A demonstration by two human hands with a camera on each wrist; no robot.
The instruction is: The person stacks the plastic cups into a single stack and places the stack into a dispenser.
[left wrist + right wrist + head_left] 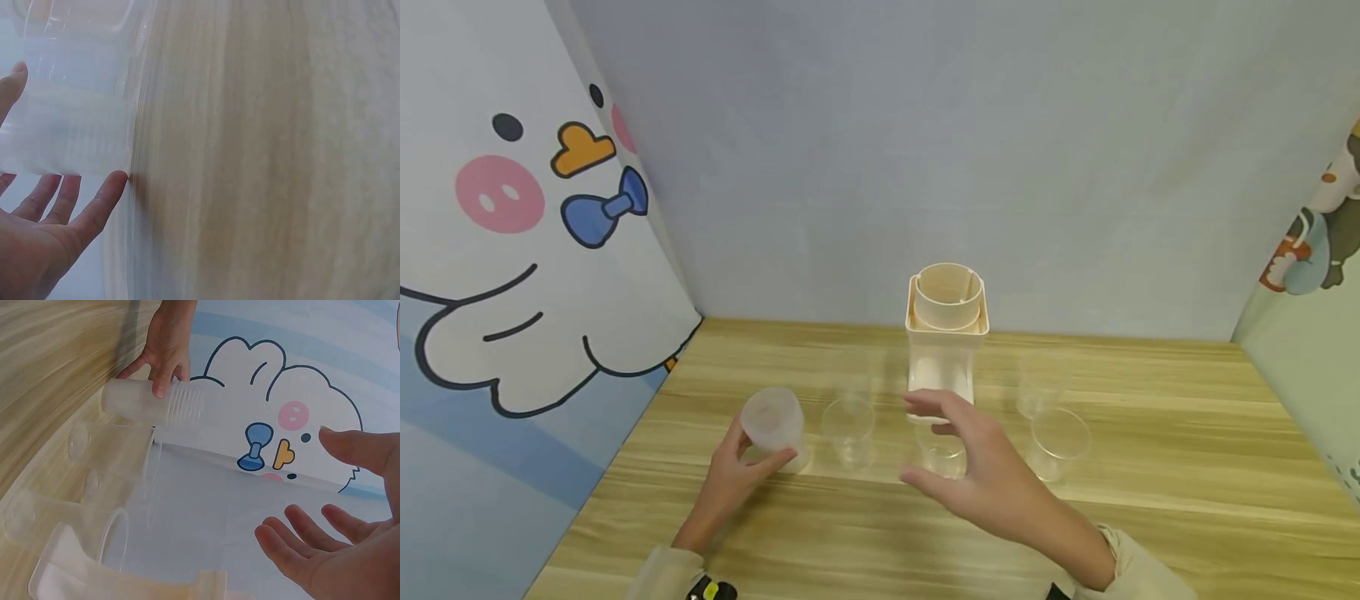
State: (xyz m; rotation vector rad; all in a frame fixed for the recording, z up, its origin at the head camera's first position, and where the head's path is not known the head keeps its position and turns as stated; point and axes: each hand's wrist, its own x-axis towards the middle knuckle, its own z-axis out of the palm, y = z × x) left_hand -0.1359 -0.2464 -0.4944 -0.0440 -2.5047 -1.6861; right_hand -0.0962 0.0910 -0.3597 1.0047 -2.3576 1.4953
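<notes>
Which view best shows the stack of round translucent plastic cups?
Right wrist: it shows the cup stack nearly side-on, its row of rims distinct. Head shows it from above; left wrist shows it close-up, cropped.

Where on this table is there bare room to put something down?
The widest bare tabletop lies between the rightmost clear plastic cups and the right printed backdrop. Another patch lies between the left hand and right hand, on the person's side of the cups. Crowded: around the cream dispenser and leftward to the cup stack.
</notes>
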